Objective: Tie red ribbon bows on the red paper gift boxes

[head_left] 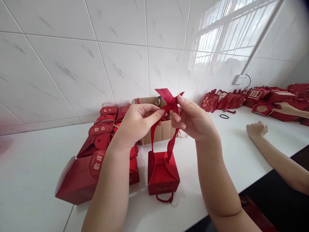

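Note:
Both of my hands are raised over a small red gift box [163,175] and pinch the red ribbon [171,102] that runs up from its top. My left hand [138,124] is closed on the ribbon's left side, thumb pressed against the fingers. On the other side my right hand [193,117] grips it near the crossing, where a loop or bow shape stands with loose ends pointing up. Two ribbon strands drop from there to the box's folded lid. The box rests upright on the white table, a red cord handle lying at its front.
Several red gift boxes [79,180] stand left of my arm. An open cardboard box [152,133] is behind my hands. Red packets [218,100] lean on the tiled wall. At right are a black ring [224,116], more red boxes [281,96] and another person's arms [270,146].

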{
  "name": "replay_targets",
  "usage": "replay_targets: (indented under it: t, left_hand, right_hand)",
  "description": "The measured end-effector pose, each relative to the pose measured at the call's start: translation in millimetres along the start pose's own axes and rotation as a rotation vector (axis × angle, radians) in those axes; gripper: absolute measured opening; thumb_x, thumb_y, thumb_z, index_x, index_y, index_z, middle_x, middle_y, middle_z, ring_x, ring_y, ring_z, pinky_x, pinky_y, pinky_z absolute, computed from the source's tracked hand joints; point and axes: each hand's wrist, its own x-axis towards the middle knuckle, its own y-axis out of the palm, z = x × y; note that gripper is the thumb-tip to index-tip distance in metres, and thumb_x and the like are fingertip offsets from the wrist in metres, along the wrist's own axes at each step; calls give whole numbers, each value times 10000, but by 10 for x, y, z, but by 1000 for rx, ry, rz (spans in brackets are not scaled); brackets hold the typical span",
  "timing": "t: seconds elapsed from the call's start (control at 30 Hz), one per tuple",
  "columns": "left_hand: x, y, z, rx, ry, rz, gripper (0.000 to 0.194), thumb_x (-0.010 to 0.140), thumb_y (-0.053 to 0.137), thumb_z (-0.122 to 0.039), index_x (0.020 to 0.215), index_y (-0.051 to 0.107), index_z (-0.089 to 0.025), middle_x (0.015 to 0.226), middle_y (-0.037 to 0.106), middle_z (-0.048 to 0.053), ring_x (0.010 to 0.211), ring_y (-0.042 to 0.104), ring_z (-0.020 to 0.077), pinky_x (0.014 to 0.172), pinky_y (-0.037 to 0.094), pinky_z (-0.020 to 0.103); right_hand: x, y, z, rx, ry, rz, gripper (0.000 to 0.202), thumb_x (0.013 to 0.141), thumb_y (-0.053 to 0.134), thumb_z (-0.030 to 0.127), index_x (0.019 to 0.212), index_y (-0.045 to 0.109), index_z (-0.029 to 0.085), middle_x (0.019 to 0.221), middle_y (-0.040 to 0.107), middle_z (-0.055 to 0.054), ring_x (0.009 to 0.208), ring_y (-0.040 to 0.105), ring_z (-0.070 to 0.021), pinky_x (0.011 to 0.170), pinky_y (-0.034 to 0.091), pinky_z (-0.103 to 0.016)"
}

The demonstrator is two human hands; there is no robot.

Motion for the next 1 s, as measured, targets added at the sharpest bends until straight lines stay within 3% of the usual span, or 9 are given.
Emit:
replay_targets:
  t: [0.17,0.37,0.53,0.73,0.87,1.0]
  left_hand:
    - [-9,-54,-9,69,-36,25,221,776,620,-350,624,637,-190,593,568,5,579,535,136,534,419,272]
    - [-42,-59,-22,137,-104,72,225,757,611,-295,571,540,-190,562,526,-12,521,492,113,463,360,248]
    - [-15,-35,35,165,-153,86,225,728,666,-394,652,561,-209,573,602,-3,538,560,143,482,411,269]
    - [-25,-21,57,135,-162,104,211,763,642,-341,942,560,-264,658,672,-18,504,581,137,442,401,262]
    - [-56,-31,-19,153,-119,62,158,770,613,-253,922,571,-251,776,700,0,574,612,137,453,409,243]
    - [-78,-50,-56,161,-162,57,132,783,556,-199,905,580,-244,805,699,3,517,587,125,408,375,241]
  right_hand:
    - [-39,-109,-9,-87,-14,67,345,855,547,489,693,556,185,572,489,36,425,372,-64,411,308,-226]
    - [-189,-193,115,-503,-70,188,351,894,506,436,695,614,167,553,494,19,476,399,-81,454,321,-234]
    - [-275,-150,197,-793,-80,155,262,888,526,315,688,636,186,601,538,3,544,429,-103,492,314,-244]
    - [-279,-93,153,-955,-87,118,291,888,483,222,614,575,191,534,431,19,495,340,-95,462,246,-254]
    - [-243,-59,123,-987,-72,62,329,887,477,225,561,481,183,513,371,25,482,295,-90,442,218,-258]
    - [-208,-56,94,-1022,-49,18,333,895,472,239,568,477,180,531,418,13,497,334,-94,451,232,-260]
